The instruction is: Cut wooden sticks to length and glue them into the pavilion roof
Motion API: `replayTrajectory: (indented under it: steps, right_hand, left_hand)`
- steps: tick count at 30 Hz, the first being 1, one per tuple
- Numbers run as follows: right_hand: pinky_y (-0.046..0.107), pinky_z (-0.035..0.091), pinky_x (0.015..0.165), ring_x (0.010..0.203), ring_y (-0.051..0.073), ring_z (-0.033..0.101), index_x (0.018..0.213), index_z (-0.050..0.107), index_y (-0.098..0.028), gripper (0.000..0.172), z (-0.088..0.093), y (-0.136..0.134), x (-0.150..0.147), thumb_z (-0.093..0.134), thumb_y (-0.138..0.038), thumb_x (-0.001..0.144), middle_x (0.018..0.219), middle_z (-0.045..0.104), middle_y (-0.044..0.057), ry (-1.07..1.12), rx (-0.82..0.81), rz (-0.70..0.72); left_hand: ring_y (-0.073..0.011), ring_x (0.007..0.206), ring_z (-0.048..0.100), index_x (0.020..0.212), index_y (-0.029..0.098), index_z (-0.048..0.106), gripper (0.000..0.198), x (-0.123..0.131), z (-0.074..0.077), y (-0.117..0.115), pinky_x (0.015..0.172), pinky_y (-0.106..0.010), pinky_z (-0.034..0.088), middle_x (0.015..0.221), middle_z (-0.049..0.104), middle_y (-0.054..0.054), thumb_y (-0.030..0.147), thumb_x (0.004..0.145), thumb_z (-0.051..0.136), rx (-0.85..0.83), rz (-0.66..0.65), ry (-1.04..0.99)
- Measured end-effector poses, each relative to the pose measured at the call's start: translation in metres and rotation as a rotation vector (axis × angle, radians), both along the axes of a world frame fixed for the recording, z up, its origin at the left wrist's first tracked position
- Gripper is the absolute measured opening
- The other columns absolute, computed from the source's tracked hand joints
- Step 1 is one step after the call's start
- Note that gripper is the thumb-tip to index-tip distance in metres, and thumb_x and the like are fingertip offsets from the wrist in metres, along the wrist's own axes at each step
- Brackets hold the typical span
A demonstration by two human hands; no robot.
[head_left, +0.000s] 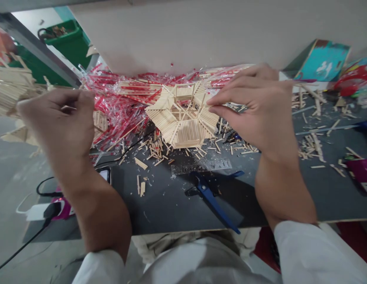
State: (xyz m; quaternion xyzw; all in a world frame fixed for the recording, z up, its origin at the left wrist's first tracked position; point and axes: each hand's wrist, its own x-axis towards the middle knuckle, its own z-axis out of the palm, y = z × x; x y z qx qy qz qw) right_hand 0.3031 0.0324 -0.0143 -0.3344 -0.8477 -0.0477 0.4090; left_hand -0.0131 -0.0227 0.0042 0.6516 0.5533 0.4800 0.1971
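Note:
A hexagonal model built of thin wooden sticks sits on the dark table. My right hand reaches over it from the right, fingertips pinched together at the model's right edge, touching the sticks there. My left hand is raised at the left, fingers curled round a thin wooden stick that shows between thumb and fingers. Behind the model lies a heap of clear and red plastic wrappers with more sticks in it.
Blue-handled cutters and a clear ruler lie in front of the model among stick offcuts. A phone, cables and a white charger sit at the left. A teal box and red items stand at the right.

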Motion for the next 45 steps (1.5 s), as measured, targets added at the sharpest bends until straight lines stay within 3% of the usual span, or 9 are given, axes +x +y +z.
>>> replayTrajectory:
  steps: [5, 9, 12, 15, 24, 37, 45]
  right_hand:
    - [0.056, 0.057, 0.104, 0.109, 0.033, 0.073, 0.104, 0.081, -0.030, 0.007, -0.013, 0.009, -0.013, 0.079, -0.026, 0.099, 0.097, 0.082, 0.005, -0.015, -0.069, -0.011]
    - [0.057, 0.056, 0.102, 0.110, 0.034, 0.072, 0.099, 0.082, -0.028, 0.008, -0.022, 0.017, -0.021, 0.075, -0.026, 0.102, 0.097, 0.082, 0.005, -0.030, -0.079, 0.032]
    - [0.059, 0.053, 0.105, 0.113, 0.034, 0.070, 0.100, 0.082, -0.029, 0.011, -0.026, 0.021, -0.027, 0.071, -0.029, 0.104, 0.098, 0.082, 0.005, -0.010, -0.109, 0.059]
    - [0.059, 0.051, 0.107, 0.116, 0.035, 0.068, 0.102, 0.081, -0.030, 0.014, -0.028, 0.022, -0.033, 0.068, -0.031, 0.106, 0.101, 0.082, 0.006, -0.015, -0.129, 0.076]
    - [0.060, 0.049, 0.106, 0.117, 0.036, 0.066, 0.106, 0.080, -0.033, 0.015, -0.032, 0.028, -0.034, 0.065, -0.036, 0.106, 0.105, 0.082, 0.006, -0.023, -0.160, 0.102]
    - [0.063, 0.048, 0.107, 0.116, 0.037, 0.067, 0.104, 0.081, -0.036, 0.014, -0.033, 0.029, -0.036, 0.067, -0.033, 0.105, 0.106, 0.082, 0.005, -0.039, -0.224, 0.100]
    - [0.062, 0.049, 0.108, 0.115, 0.036, 0.067, 0.104, 0.081, -0.036, 0.015, -0.034, 0.030, -0.037, 0.066, -0.034, 0.105, 0.106, 0.082, 0.005, -0.030, -0.244, 0.093]
  left_hand:
    - [-0.0177, 0.089, 0.057, 0.126, 0.028, 0.069, 0.037, 0.009, -0.013, 0.017, 0.073, -0.035, 0.046, 0.078, 0.059, 0.001, 0.053, 0.099, 0.075, 0.142, 0.097, 0.103]
    - [-0.0122, 0.072, 0.049, 0.107, 0.026, 0.074, 0.021, 0.001, -0.033, 0.031, 0.068, -0.033, 0.042, 0.078, 0.057, 0.003, 0.043, 0.096, 0.081, 0.257, 0.195, 0.224]
    - [-0.0109, 0.068, 0.050, 0.103, 0.025, 0.077, 0.014, 0.014, -0.046, 0.036, 0.069, -0.034, 0.044, 0.085, 0.059, 0.001, 0.034, 0.094, 0.083, 0.292, 0.115, 0.321]
    - [-0.0143, 0.071, 0.053, 0.105, 0.027, 0.072, 0.016, 0.034, -0.053, 0.038, 0.071, -0.035, 0.047, 0.090, 0.060, 0.000, 0.040, 0.099, 0.078, 0.263, -0.009, 0.378]
    - [-0.0166, 0.076, 0.057, 0.113, 0.028, 0.068, 0.022, 0.043, -0.063, 0.042, 0.073, -0.035, 0.048, 0.095, 0.063, -0.001, 0.041, 0.098, 0.079, 0.226, -0.068, 0.428]
    - [-0.0165, 0.073, 0.054, 0.111, 0.028, 0.067, 0.023, 0.046, -0.060, 0.040, 0.072, -0.034, 0.048, 0.094, 0.063, -0.001, 0.045, 0.100, 0.077, 0.238, -0.089, 0.404]
    - [-0.0205, 0.083, 0.060, 0.115, 0.028, 0.065, 0.025, 0.048, -0.068, 0.043, 0.078, -0.038, 0.051, 0.096, 0.062, -0.003, 0.043, 0.099, 0.077, 0.236, -0.115, 0.400]
